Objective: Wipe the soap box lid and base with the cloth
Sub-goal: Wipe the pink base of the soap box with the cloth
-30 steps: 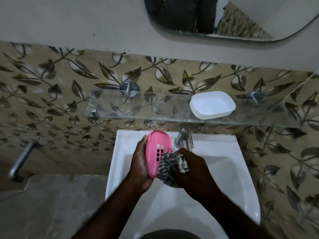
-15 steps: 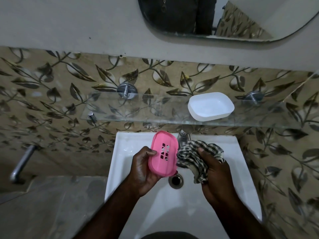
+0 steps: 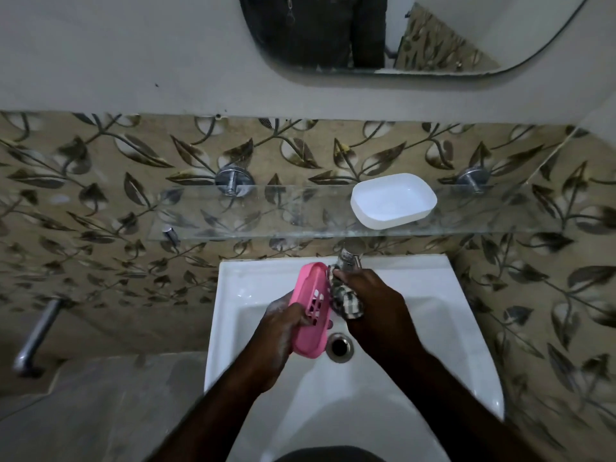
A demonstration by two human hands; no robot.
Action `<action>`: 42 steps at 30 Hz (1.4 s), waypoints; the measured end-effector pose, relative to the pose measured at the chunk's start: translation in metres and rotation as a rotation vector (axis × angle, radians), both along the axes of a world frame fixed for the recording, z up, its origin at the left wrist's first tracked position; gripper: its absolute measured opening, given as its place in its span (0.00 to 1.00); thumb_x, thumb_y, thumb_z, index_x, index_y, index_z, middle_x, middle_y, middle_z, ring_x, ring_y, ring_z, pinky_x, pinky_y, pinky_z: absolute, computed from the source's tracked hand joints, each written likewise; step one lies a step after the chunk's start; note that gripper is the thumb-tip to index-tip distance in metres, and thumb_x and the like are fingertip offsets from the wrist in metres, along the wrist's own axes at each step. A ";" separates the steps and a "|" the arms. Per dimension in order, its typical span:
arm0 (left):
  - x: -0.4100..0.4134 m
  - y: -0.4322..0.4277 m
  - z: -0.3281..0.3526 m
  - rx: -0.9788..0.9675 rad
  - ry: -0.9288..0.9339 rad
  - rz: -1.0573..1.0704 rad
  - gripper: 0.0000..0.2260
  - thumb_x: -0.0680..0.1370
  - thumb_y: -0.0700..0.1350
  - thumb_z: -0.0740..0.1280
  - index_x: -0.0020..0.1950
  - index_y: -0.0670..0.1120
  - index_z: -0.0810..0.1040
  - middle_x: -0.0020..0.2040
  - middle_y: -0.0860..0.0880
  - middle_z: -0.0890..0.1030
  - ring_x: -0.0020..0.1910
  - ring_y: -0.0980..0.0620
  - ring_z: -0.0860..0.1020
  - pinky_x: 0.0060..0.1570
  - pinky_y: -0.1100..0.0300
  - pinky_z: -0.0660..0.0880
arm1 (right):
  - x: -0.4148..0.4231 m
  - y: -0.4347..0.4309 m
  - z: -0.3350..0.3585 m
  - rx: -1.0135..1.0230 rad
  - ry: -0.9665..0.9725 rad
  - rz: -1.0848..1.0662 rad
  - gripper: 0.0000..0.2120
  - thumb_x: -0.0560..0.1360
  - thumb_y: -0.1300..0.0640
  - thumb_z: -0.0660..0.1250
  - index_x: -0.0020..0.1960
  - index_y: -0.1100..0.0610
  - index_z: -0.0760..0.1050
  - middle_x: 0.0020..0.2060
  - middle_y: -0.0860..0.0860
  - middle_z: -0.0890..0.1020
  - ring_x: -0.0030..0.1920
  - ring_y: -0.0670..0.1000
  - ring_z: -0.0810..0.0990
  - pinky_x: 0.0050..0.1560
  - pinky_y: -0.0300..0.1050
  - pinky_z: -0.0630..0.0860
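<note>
- Left hand [image 3: 280,328] grips the pink slotted soap box piece [image 3: 310,338] at its lower end. It is held on edge over the sink [image 3: 230,288], probably so drips fall in the basin and the hollow face meets the cloth.
- Right hand [image 3: 376,305] is clenched round the bunched checked cloth [image 3: 348,303] and presses it against the pink piece's upper inner side. Wiping looks under way.
- Drain [image 3: 339,347] lies just beneath the pink piece. Tap [image 3: 348,258] is just behind the right hand.
- Glass shelf [image 3: 266,228] above carries the white soap box piece [image 3: 393,200], open side up and well apart from both hands. Likely parked out of the wet; can't tell if it has been wiped.
- Can't tell which piece is the lid and which the base.
- Mirror [image 3: 433,35] hangs on the wall above.
</note>
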State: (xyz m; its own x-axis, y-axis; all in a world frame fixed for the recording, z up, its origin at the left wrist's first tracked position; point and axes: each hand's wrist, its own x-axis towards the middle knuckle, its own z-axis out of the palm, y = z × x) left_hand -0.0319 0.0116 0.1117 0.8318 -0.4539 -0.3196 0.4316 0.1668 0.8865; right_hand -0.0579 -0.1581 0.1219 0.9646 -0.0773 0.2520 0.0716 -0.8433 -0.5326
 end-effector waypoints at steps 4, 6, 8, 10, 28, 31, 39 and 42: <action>-0.001 0.007 -0.006 0.031 0.007 -0.027 0.24 0.63 0.46 0.65 0.56 0.38 0.78 0.45 0.36 0.82 0.43 0.40 0.80 0.46 0.45 0.75 | -0.008 0.002 0.006 -0.085 0.316 0.075 0.14 0.72 0.54 0.71 0.57 0.48 0.79 0.47 0.50 0.82 0.48 0.55 0.82 0.47 0.49 0.78; -0.006 0.008 -0.011 0.045 0.030 -0.033 0.18 0.67 0.44 0.62 0.53 0.40 0.81 0.45 0.36 0.82 0.42 0.40 0.80 0.45 0.46 0.76 | -0.010 0.000 0.021 0.198 0.569 0.101 0.03 0.70 0.58 0.72 0.44 0.55 0.79 0.38 0.53 0.84 0.42 0.57 0.85 0.42 0.50 0.81; -0.008 0.008 -0.013 0.044 0.065 -0.003 0.18 0.68 0.44 0.61 0.54 0.41 0.80 0.47 0.33 0.82 0.44 0.37 0.80 0.43 0.45 0.76 | -0.013 -0.005 0.030 0.553 0.683 0.071 0.02 0.71 0.66 0.70 0.40 0.62 0.78 0.34 0.55 0.85 0.36 0.56 0.86 0.34 0.48 0.82; -0.005 0.010 -0.017 0.050 0.086 0.052 0.20 0.67 0.45 0.63 0.57 0.39 0.78 0.50 0.32 0.82 0.45 0.34 0.81 0.43 0.45 0.76 | -0.016 -0.010 0.035 0.781 0.683 0.022 0.05 0.72 0.72 0.67 0.42 0.64 0.78 0.34 0.58 0.85 0.35 0.56 0.85 0.30 0.44 0.80; 0.005 0.027 -0.034 0.389 -0.221 0.109 0.02 0.71 0.40 0.73 0.43 0.42 0.85 0.34 0.44 0.84 0.33 0.42 0.80 0.36 0.52 0.76 | -0.016 -0.002 -0.004 0.929 0.549 0.034 0.10 0.71 0.69 0.69 0.52 0.63 0.80 0.45 0.63 0.85 0.46 0.63 0.85 0.47 0.57 0.82; 0.006 0.024 -0.028 0.382 -0.244 0.062 0.09 0.64 0.45 0.76 0.37 0.40 0.83 0.30 0.44 0.81 0.29 0.51 0.77 0.32 0.58 0.73 | -0.011 -0.001 0.006 1.023 0.392 -0.066 0.11 0.72 0.71 0.69 0.54 0.63 0.81 0.44 0.61 0.86 0.45 0.61 0.86 0.43 0.52 0.83; 0.007 0.011 -0.028 0.168 -0.180 0.017 0.22 0.65 0.37 0.74 0.57 0.50 0.80 0.46 0.49 0.86 0.45 0.49 0.83 0.46 0.50 0.81 | -0.006 0.017 0.012 0.987 0.287 -0.014 0.10 0.74 0.72 0.68 0.51 0.60 0.79 0.39 0.53 0.86 0.38 0.49 0.85 0.38 0.44 0.81; 0.007 0.014 -0.029 0.058 -0.088 0.010 0.24 0.64 0.32 0.72 0.58 0.48 0.81 0.50 0.44 0.85 0.48 0.48 0.83 0.49 0.50 0.80 | -0.007 0.023 0.004 0.888 0.252 0.018 0.12 0.73 0.73 0.69 0.50 0.58 0.80 0.38 0.47 0.86 0.39 0.41 0.83 0.39 0.34 0.78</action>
